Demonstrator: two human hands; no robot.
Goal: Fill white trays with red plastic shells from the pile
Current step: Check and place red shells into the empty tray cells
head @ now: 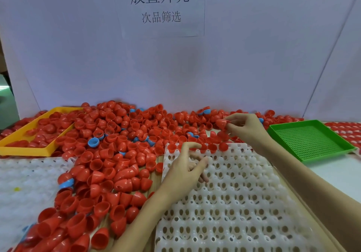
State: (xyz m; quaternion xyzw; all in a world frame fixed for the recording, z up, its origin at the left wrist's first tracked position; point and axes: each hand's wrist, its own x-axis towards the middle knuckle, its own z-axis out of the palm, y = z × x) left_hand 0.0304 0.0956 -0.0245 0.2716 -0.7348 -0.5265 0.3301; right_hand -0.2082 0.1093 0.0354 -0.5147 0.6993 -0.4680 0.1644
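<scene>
Nearest to the camera lies a white tray [244, 203] with many round holes in rows, on a wooden table [156, 165]. Most of its holes hold nothing; only the far row carries a few red shells [212, 147], standing side by side.

The left hand [185, 168] is over the far left part of this tray. Its fingers are curled, with the fingertips [196, 145] at the row of placed shells; whether they pinch one shell or only touch it, I cannot tell.

The right hand [245, 126] is a little farther, above the far edge of the tray. Its thumb and fingers pinch one red shell [221, 123] and hold it up in the air.

To the left is a second white tray [25, 183], partly covered by the pile of red shells [109, 154]. The pile is spread from the near left corner to the back wall, and a few blue shells [93, 142] are mixed in it.

Farther left stands a yellow tray [23, 151] with red shells inside. On the right is a green tray [310, 140] with a mesh bottom.

Behind all is a white board [78, 46] with a paper sheet [159, 5]. The big writing reads "放置外壳", and the smaller line under it reads "次品筛选".
</scene>
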